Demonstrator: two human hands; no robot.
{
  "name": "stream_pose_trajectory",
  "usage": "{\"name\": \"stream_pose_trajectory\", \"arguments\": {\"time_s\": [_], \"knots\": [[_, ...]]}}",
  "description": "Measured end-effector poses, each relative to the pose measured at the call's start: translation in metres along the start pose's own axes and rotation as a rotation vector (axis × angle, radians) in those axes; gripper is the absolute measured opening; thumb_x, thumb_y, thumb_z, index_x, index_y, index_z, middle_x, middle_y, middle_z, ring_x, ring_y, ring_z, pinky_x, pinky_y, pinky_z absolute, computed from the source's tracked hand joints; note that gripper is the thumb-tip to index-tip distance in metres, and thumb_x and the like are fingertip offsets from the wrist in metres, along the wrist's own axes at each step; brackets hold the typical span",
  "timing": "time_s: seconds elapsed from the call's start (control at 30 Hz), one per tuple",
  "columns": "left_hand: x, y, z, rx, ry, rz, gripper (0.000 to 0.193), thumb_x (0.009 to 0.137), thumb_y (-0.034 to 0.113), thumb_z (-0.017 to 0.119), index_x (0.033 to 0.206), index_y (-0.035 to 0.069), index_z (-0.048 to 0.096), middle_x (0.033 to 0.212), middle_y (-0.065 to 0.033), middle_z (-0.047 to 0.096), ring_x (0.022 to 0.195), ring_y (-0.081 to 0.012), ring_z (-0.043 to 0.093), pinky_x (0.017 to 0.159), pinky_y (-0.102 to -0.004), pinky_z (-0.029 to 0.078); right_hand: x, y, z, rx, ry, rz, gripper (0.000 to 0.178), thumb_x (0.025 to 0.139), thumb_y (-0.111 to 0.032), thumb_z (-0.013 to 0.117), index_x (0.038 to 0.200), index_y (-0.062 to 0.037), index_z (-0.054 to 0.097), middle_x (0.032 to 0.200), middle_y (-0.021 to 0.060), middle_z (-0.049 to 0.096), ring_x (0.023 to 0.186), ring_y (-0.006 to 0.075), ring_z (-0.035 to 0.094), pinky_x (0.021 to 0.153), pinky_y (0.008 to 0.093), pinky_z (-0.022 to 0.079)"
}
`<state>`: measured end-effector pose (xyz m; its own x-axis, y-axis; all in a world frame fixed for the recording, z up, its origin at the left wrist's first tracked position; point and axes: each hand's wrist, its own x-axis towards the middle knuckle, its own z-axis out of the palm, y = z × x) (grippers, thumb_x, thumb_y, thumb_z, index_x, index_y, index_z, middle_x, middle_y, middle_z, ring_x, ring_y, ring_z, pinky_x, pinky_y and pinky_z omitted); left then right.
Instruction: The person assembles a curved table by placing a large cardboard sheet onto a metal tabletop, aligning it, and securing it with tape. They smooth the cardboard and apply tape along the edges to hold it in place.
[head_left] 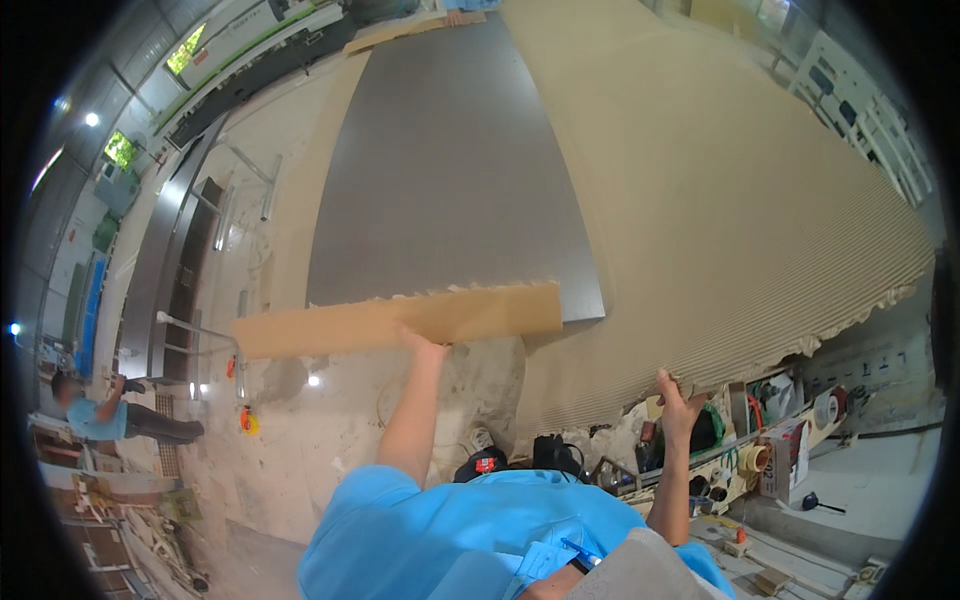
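Observation:
My left hand (424, 342) grips the near edge of a flat brown cardboard strip (340, 330) with a ragged far edge; most of its fingers are hidden by the strip. That strip lies across the near end of a long dark grey sheet-metal panel (450, 160), whose near right corner shows past it. To the right, my right hand (680, 408) holds the near edge of a large corrugated cardboard sheet (700, 220), thumb on top and the other fingers partly hidden. The big sheet runs along the panel's right side and its torn edge bends down at the near right.
At the far end a co-worker's hand (456, 17) rests on another cardboard piece (400, 36). Another person (105, 408) stands at the left near long metal panels (165, 250) on stands. A cluttered tool bench (740, 450) lies below the big sheet, at the near right.

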<state>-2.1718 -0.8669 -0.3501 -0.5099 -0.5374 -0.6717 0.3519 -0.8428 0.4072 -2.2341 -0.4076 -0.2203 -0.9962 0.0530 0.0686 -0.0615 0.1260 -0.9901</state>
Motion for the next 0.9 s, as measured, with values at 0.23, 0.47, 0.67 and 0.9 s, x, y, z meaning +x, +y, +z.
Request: {"name": "stream_pose_trajectory", "arguments": {"time_s": [0.23, 0.47, 0.67, 0.9], "knots": [[0.015, 0.081, -0.066, -0.136, -0.012, 0.353, 0.087, 0.096, 0.078, 0.016, 0.157, 0.017, 0.032, 0.163, -0.0101, 0.029, 0.146, -0.033, 0.032, 0.115, -0.0581, 0.031, -0.038, 0.013, 0.024, -0.212, -0.143, -0.261, 0.022, 0.085, -0.005, 0.076, 0.103, 0.0003, 0.065, 0.092, 0.0045, 0.068, 0.075, 0.0206, 0.064, 0.068, 0.0346, 0.051], [0.009, 0.186, -0.15, -0.114, 0.24, 0.799, 0.077, 0.106, 0.053, 0.039, 0.156, -0.004, 0.025, 0.157, -0.0219, 0.036, 0.142, -0.0362, 0.04, 0.119, -0.0493, 0.033, -0.06, 0.012, 0.054, -0.829, -0.496, -0.637, 0.021, 0.074, -0.018, 0.078, 0.086, -0.0065, 0.066, 0.077, 0.0142, 0.066, 0.071, 0.0362, 0.066, 0.06, 0.0453, 0.051], [-0.085, 0.231, -0.08, 0.116, -0.277, 0.713, 0.08, 0.104, 0.06, 0.036, 0.148, -0.007, 0.038, 0.143, -0.032, 0.048, 0.134, -0.041, 0.048, 0.112, -0.0481, 0.041, -0.079, 0.012, 0.092, -0.933, -0.724, -0.847, 0.017, 0.073, -0.017, 0.072, 0.075, -0.0076, 0.058, 0.069, 0.0102, 0.061, 0.066, 0.0322, 0.066, 0.057, 0.0441, 0.05], [-0.224, 0.256, 0.069, 0.593, -1.12, 0.457, 0.065, 0.104, 0.048, 0.05, 0.144, -0.003, 0.047, 0.126, -0.0185, 0.065, 0.114, -0.0247, 0.064, 0.097, -0.0372, 0.05, -0.092, 0.039, 0.111, -1.083, -1.016, -1.038, 0.009, 0.077, -0.014, 0.066, 0.079, -0.0093, 0.059, 0.072, 0.0086, 0.065, 0.068, 0.0312, 0.068, 0.061, 0.0437, 0.054]]}}
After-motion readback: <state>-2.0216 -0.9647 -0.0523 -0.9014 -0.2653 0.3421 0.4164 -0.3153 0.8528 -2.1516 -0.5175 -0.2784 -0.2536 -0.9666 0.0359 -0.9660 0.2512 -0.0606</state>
